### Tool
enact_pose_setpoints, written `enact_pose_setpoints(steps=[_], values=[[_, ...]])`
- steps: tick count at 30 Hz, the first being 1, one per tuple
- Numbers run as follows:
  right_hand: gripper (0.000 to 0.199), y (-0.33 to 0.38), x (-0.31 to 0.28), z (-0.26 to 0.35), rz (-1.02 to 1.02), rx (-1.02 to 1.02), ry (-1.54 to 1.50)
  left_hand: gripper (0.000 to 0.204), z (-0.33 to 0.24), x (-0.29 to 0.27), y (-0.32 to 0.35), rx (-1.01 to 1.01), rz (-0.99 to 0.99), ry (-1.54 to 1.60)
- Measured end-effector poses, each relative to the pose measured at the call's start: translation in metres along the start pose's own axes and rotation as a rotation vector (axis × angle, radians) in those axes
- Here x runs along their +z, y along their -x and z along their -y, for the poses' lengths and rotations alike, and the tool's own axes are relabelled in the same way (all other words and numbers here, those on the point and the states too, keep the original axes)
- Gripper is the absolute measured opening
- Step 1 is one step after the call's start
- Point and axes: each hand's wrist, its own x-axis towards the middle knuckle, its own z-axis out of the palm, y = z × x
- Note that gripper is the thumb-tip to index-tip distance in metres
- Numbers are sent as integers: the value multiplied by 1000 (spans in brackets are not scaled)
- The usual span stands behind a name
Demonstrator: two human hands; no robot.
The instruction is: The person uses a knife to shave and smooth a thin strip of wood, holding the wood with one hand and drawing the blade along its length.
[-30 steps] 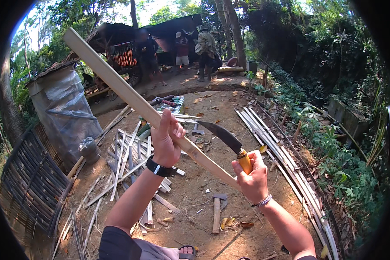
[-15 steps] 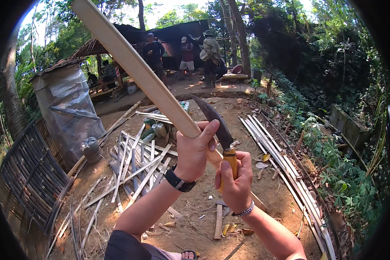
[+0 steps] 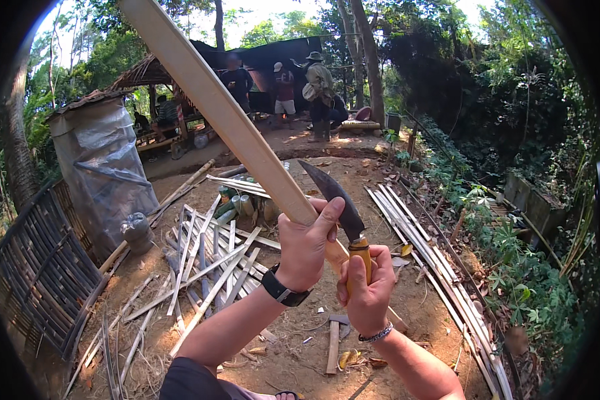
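A long pale bamboo slat point(image 3: 237, 123) slants from the upper left down past my hands toward the lower right. My left hand point(image 3: 303, 243) is closed round it, with the thumb reaching over to the back of the blade. The curved knife point(image 3: 333, 197), dark-bladed with a yellow-brown handle point(image 3: 360, 257), points up and to the left. My right hand point(image 3: 368, 293) grips that handle, thumb laid along it. The blade lies against or just beside the slat; my left fingers partly hide where they meet.
Split bamboo strips point(image 3: 213, 267) lie heaped at left, and long strips point(image 3: 440, 267) lie at right. A hammer-like tool point(image 3: 333, 343) rests on the dirt below my hands. A dark slatted panel point(image 3: 47, 267) leans at left. Several people point(image 3: 320, 87) are near a shelter.
Both hands, the knife and the slat have shifted slightly right and down in view. My grips stay the same. In the background, a person in a hat has changed posture.
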Motion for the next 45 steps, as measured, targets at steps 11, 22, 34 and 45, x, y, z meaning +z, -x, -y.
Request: enact_pose_setpoints(steps=[11,22,34,45], values=[[24,0,5,-15,-87,-42,-64,14,5,7,-10,-19,-45,-5],[19,1,-3,3,19,-12,38,15,-2,4,-1,-5,7,17],[36,26,-128,18,-169,503,36,47,-6,-19,4,-1,72,77],[24,81,-202,-11,-104,838,-213,57,-3,-67,1,-100,210,234]])
